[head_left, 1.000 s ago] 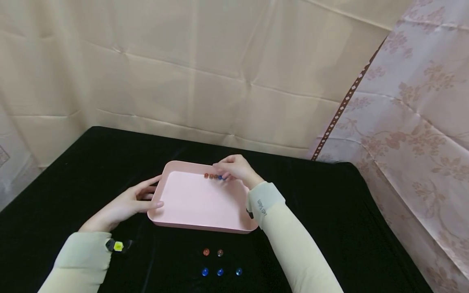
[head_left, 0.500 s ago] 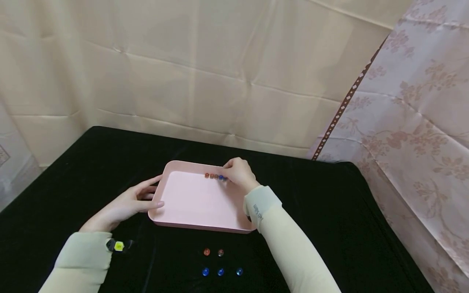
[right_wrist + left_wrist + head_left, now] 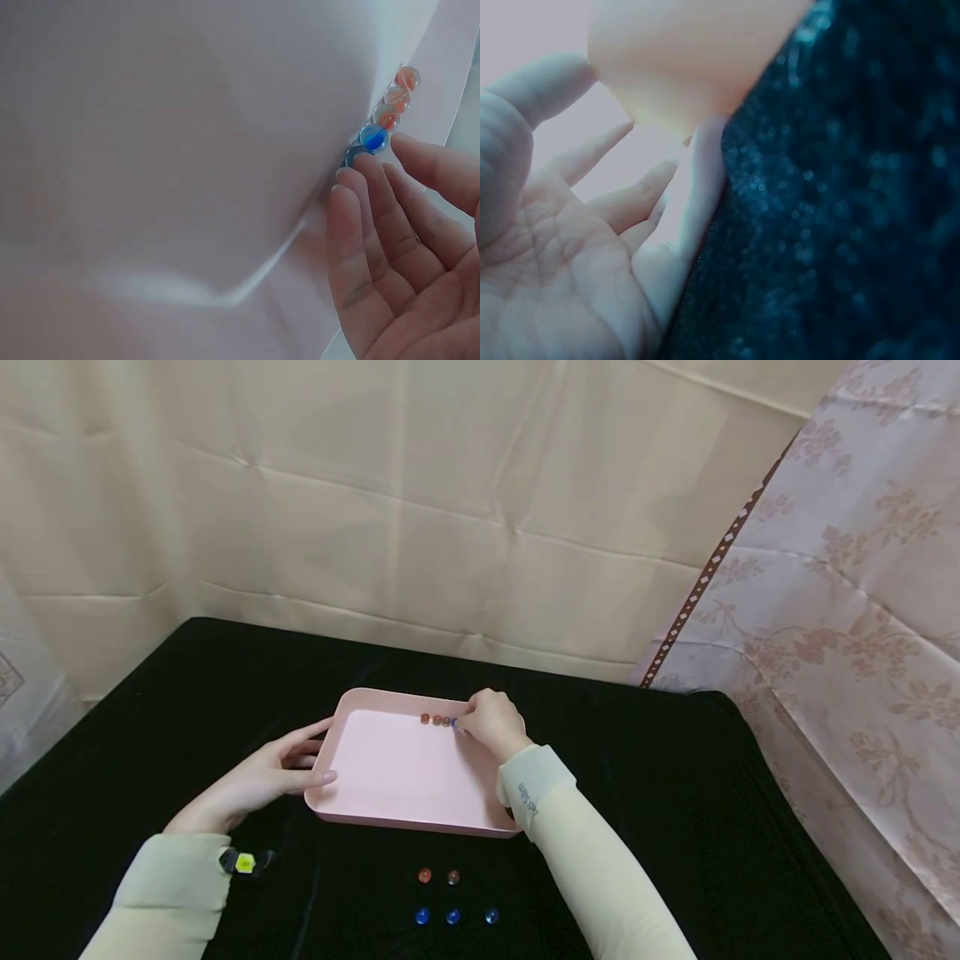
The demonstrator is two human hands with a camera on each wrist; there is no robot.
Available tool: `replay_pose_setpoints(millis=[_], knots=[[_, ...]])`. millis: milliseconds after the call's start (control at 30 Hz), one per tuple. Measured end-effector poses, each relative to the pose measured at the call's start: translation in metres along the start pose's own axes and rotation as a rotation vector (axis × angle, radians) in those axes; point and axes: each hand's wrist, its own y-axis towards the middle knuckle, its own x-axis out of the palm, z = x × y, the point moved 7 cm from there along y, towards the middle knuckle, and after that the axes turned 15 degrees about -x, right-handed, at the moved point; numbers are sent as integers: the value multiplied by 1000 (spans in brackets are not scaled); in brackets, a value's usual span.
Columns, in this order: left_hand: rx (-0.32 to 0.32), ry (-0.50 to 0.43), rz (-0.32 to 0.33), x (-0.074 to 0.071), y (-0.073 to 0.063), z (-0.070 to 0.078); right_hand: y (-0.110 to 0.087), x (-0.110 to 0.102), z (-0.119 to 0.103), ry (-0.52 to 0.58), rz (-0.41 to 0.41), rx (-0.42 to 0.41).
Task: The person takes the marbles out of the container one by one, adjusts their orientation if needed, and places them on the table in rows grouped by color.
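Note:
A pink tray (image 3: 412,768) lies on the black cloth in the head view. My left hand (image 3: 258,782) holds its left side, thumb over the rim and fingers outside; in the left wrist view the thumb (image 3: 559,86) touches the tray's wall. Along the tray's far side runs a row of glass marbles: three orange-streaked marbles (image 3: 397,97), then a blue marble (image 3: 373,138) and a darker blue marble (image 3: 358,156). My right hand (image 3: 495,722) is at the row's right end. Its fingertips touch the darker marble and partly cover it, with the thumb beside the blue one.
Before the tray, two orange-brown marbles (image 3: 425,876) and three blue marbles (image 3: 453,917) lie spaced apart on the black cloth (image 3: 637,777). A beige curtain (image 3: 360,527) hangs behind the table, and a floral curtain (image 3: 847,635) on the right.
My right hand has shifted slightly right and toward me; its fingers have come back against the blue end of the row. The left hand keeps its hold on the tray.

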Motion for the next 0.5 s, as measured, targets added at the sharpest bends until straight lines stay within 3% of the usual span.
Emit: replay_pose_setpoints(millis=[500], knots=[[3,9,14,0,0,1,-1,3,1,-73,25,-57]])
